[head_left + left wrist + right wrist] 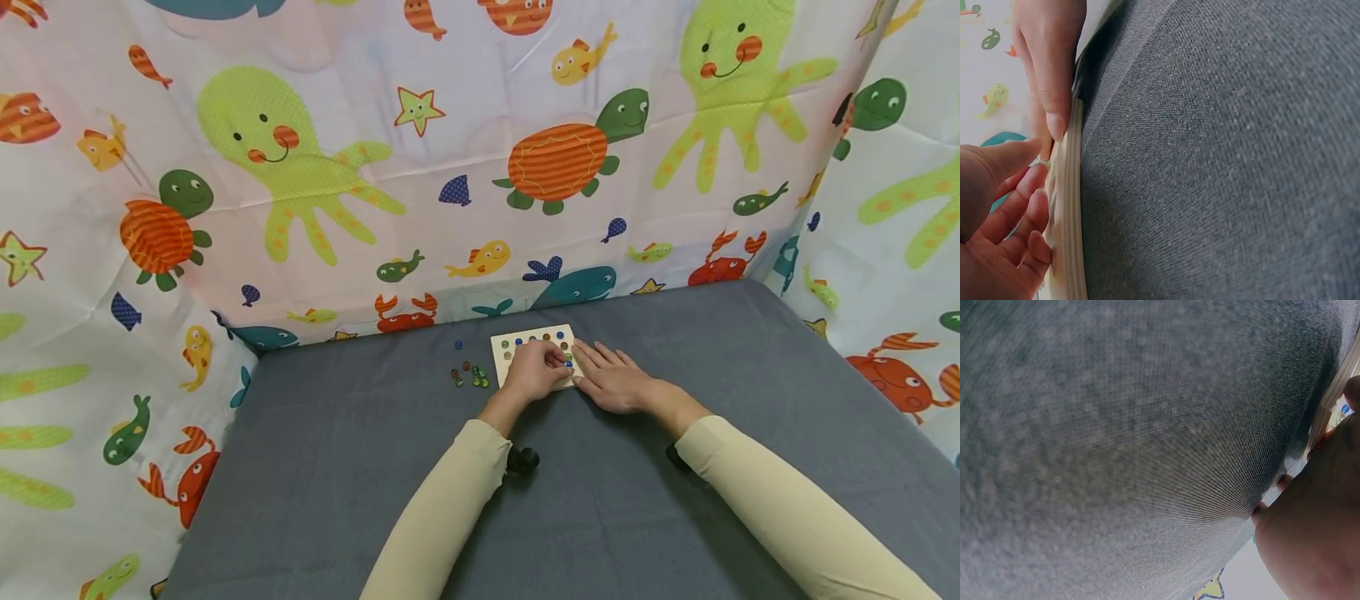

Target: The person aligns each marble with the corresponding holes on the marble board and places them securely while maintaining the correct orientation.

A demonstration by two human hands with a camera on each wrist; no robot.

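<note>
My left hand (pixel 534 369) curls over 1 wooden board (pixel 501 344) near the far edge of the grey table (pixel 675 500); whether it pinches a marble I cannot tell. My right hand (pixel 611 379) lies flat, fingers straight, against the board's right edge. Loose marbles (pixel 470 376) (roughly 7) sit just left.

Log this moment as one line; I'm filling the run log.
left hand: fingers curled over wooden board | right hand: flat, steadying board edge | loose marbles: left of board | surface: grey cloth
</note>
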